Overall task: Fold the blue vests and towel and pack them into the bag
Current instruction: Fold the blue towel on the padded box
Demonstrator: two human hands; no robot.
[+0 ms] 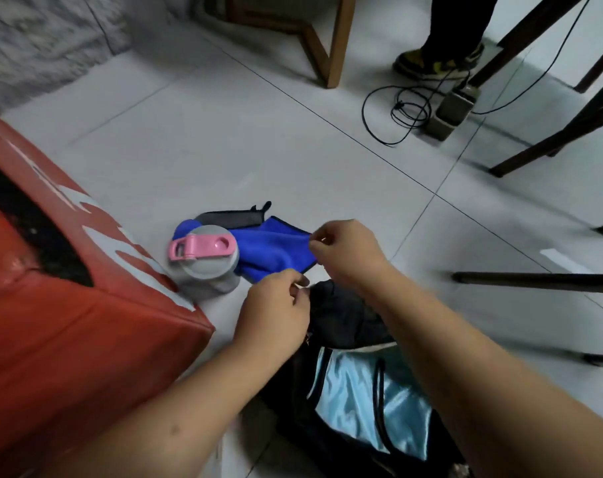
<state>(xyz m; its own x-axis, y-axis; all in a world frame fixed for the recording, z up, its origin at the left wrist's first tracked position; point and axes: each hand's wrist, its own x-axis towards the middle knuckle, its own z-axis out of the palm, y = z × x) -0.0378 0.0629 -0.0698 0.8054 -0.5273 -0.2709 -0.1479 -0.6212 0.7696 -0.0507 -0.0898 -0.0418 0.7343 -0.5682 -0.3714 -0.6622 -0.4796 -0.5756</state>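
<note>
A bright blue towel (272,248) with a dark edge lies on the floor tiles. My right hand (345,248) pinches its right edge. My left hand (276,308) pinches its near edge, fingers curled. Just below my hands lies a black bag (345,319) with a shiny light-blue garment (365,391) showing on it or in it; I cannot tell which. A dark mesh piece (231,217) lies behind the towel.
A grey bottle with a pink lid clip (205,260) stands left of the towel, touching a big red padded block (69,322). Dark chair legs (552,139) and a bar (534,281) stand at right. A cable (396,112), a charger and a person's shoe (431,63) are far back.
</note>
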